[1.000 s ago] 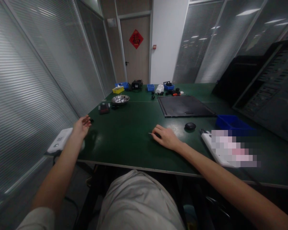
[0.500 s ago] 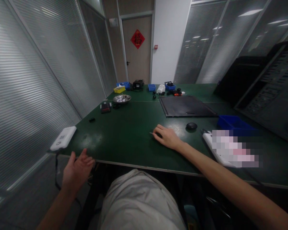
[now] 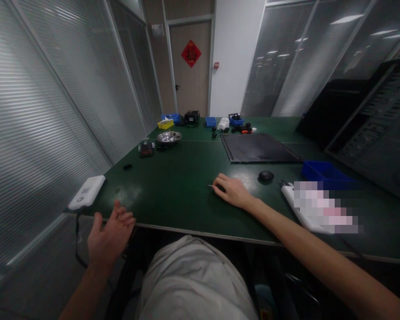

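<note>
My right hand (image 3: 232, 191) rests on the green table (image 3: 176, 200) with its fingers pinched. A thin, pale pointed item (image 3: 210, 185) sticks out to the left from between thumb and fingers; the rest of it is hidden. At the table's front left edge, my left hand (image 3: 110, 233) is palm up with thumb and fingers apart, holding nothing. Nearest to it lies a white device (image 3: 87, 192) with a cable. A black mouse-like object (image 3: 266, 176) sits to the right of my right hand.
A flat black panel (image 3: 258, 148) lies beyond my right hand. At the right are a blue tray (image 3: 323, 171), a white device (image 3: 296, 209) partly blurred out and a large computer case (image 3: 380, 120). A metal dish (image 3: 169, 138), small bins and cables stand farther back.
My left hand has moved slightly to the right and up, toward the table edge, its fingers still apart. My right hand has stayed in place.
</note>
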The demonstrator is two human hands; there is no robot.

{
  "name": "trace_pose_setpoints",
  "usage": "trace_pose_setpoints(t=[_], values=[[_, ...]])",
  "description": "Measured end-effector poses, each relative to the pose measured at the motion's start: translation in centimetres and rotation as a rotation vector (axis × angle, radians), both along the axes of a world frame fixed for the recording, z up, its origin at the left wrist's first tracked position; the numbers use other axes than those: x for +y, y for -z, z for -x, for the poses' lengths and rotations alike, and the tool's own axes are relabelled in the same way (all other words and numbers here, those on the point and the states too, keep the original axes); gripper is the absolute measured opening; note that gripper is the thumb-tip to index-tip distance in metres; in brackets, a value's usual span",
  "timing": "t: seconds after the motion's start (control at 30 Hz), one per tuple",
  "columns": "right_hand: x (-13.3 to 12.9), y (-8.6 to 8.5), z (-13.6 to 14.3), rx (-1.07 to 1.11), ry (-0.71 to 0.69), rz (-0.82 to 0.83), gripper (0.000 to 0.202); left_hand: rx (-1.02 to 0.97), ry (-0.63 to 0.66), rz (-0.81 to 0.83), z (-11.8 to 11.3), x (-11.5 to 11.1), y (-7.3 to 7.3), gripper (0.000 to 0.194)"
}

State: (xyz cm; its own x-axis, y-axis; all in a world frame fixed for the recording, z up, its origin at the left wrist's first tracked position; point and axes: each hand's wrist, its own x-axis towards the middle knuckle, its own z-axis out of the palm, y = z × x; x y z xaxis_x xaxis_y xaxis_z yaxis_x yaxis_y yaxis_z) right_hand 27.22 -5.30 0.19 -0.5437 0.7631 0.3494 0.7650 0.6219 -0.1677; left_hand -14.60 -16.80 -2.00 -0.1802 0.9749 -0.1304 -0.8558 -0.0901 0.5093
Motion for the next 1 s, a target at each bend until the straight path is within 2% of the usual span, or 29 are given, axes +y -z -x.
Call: trace_pose_setpoints(t=[0.13,0.23,0.43,0.63,0.8,0.87,1.0], values=[[0.0,0.1,0.1,-0.007,0.003,0.001,0.024,-0.127,-0.014,-0.18,0.0,1.7,-0.8,0.051],[0.0,0.0,0.1,-0.011,0.014,0.001,0.024,-0.17,-0.052,-0.248,-0.2,2.7,-1.5,0.052],[0.0,-0.1,0.0,-0.017,0.008,0.019,0.023,-0.174,0.004,-0.199,-0.3,1.3,-0.5,0.048],[-0.1,-0.2,0.0,-0.013,0.001,0.014,0.024,-0.215,-0.062,-0.26,-1.0,2.3,-1.3,0.055],[0.1,-0.1,0.0,-0.012,0.006,0.011,0.024,-0.178,-0.009,-0.194,-0.6,0.6,-0.1,0.053],[0.1,-0.1,0.0,-0.018,0.005,0.015,0.024,-0.172,-0.022,-0.2,-0.5,0.9,-0.2,0.055],[0.0,0.0,0.0,-0.02,0.002,0.007,0.024,-0.2,-0.069,-0.242,-0.8,2.6,-1.3,0.057]])
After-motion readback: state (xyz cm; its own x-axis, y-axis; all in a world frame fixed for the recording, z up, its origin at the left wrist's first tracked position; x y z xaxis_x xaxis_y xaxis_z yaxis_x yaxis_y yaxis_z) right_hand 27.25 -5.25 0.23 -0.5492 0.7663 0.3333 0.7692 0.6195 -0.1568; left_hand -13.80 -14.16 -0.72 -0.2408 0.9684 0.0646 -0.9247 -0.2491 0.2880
